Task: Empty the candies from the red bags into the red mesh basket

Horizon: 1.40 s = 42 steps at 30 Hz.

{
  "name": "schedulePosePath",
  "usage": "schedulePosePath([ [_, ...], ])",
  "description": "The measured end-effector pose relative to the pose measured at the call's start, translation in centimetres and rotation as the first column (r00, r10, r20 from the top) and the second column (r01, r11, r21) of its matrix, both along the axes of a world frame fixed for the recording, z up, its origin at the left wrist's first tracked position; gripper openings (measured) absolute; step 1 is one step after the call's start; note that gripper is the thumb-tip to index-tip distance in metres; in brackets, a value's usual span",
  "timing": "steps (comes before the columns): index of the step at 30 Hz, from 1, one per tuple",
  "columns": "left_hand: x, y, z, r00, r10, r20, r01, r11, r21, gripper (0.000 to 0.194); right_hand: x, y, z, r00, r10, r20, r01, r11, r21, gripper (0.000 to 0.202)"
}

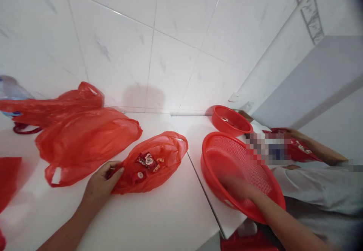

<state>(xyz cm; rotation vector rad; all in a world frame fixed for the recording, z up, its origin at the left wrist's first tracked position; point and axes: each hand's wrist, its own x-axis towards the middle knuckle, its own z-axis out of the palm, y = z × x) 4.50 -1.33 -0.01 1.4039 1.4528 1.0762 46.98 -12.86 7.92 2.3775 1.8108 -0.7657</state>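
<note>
My left hand (pixel 103 181) pinches the near left edge of a red plastic bag (pixel 167 169), which lies open on the white table. Inside the bag are several small wrapped packets (pixel 148 161), dark red with white and yellow print. My right hand (pixel 231 185) reaches down into a large red colander (pixel 211 160) with mesh sides. Motion smears its fingers, so I cannot see whether they hold anything. The colander looks tilted, standing to the right of the bag.
Two more red plastic bags (pixel 87 141) (pixel 70 98) lie at the left, near a clear bottle (pixel 13 90). A smaller red basin (pixel 229 120) with a little packet stands against the tiled wall (pixel 119 47). At the right, a person (pixel 323 183) holds a red printed packet (pixel 303 151).
</note>
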Motion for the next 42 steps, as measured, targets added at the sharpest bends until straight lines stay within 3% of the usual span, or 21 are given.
schedulePosePath([
  [3,-0.1,0.2,-0.6,1.000,-0.009,0.009,0.009,1.000,0.004,0.039,0.3,0.6,1.1,0.997,0.039,0.064,-0.040,0.999,0.013,0.011],
  [6,-0.1,0.3,-1.1,0.999,-0.013,0.038,0.011,0.999,0.047,0.036,-0.7,1.4,3.1,0.973,-0.018,0.229,-0.037,0.972,0.231,0.004],
  [9,0.0,0.1,-1.0,0.996,-0.040,0.074,0.036,0.998,0.050,0.034,-3.8,2.0,5.1,0.982,-0.065,0.178,-0.031,0.871,0.489,0.011],
  [12,0.1,-0.1,-0.6,0.990,-0.057,0.125,0.053,0.998,0.035,0.033,-8.5,2.7,5.9,0.999,0.049,0.007,-0.041,0.721,0.692,0.014],
  [14,0.2,-0.2,-0.6,0.988,-0.048,0.147,0.043,0.998,0.037,0.032,-11.6,3.5,5.4,0.977,0.199,-0.077,-0.071,0.645,0.761,0.015],
  [17,0.1,-0.2,-0.8,0.987,-0.043,0.152,0.034,0.997,0.063,0.030,-14.6,5.6,3.6,0.942,0.320,-0.101,-0.123,0.610,0.783,0.021],
  [19,0.0,-0.1,-0.9,0.988,-0.041,0.146,0.030,0.997,0.076,0.029,-15.4,7.0,2.4,0.949,0.312,-0.051,-0.152,0.593,0.791,0.031],
  [21,0.0,0.0,-1.1,0.987,-0.044,0.156,0.034,0.997,0.072,0.029,-15.4,8.0,1.5,0.961,0.278,0.003,-0.159,0.541,0.826,0.040],
  [24,0.1,-0.2,-1.1,0.981,-0.018,0.191,0.011,0.999,0.037,0.038,-14.8,8.7,0.5,0.978,0.208,0.006,-0.101,0.449,0.888,0.040],
  [26,0.1,-0.6,-1.1,0.976,0.053,0.212,-0.058,0.998,0.018,0.048,-14.3,8.8,-0.3,0.987,0.158,-0.022,-0.048,0.425,0.904,0.044],
  [30,0.0,-2.8,-0.9,0.948,0.203,0.247,-0.203,0.979,-0.025,0.061,-13.9,9.3,-1.9,0.981,0.137,-0.136,0.060,0.449,0.892,0.059],
  [32,0.3,-4.1,-0.7,0.920,0.256,0.297,-0.246,0.967,-0.073,0.069,-14.0,10.0,-2.8,0.953,0.125,-0.277,0.186,0.482,0.857,0.068],
  [34,0.9,-5.0,-0.4,0.882,0.298,0.366,-0.258,0.954,-0.154,0.076,-14.3,10.9,-3.8,0.880,0.085,-0.468,0.361,0.521,0.774,0.079],
  [36,1.6,-5.4,0.0,0.838,0.307,0.451,-0.210,0.945,-0.252,0.074,-14.7,11.7,-4.7,0.751,0.061,-0.658,0.516,0.567,0.642,0.083],
  [39,2.1,-4.7,1.1,0.775,0.241,0.584,-0.050,0.945,-0.323,0.062,-15.1,12.2,-5.6,0.577,0.100,-0.810,0.564,0.668,0.485,0.049],
  [42,1.4,-3.0,3.3,0.738,0.193,0.646,-0.029,0.967,-0.255,0.055,-15.0,11.7,-5.3,0.525,0.124,-0.842,0.554,0.701,0.449,0.017],
])
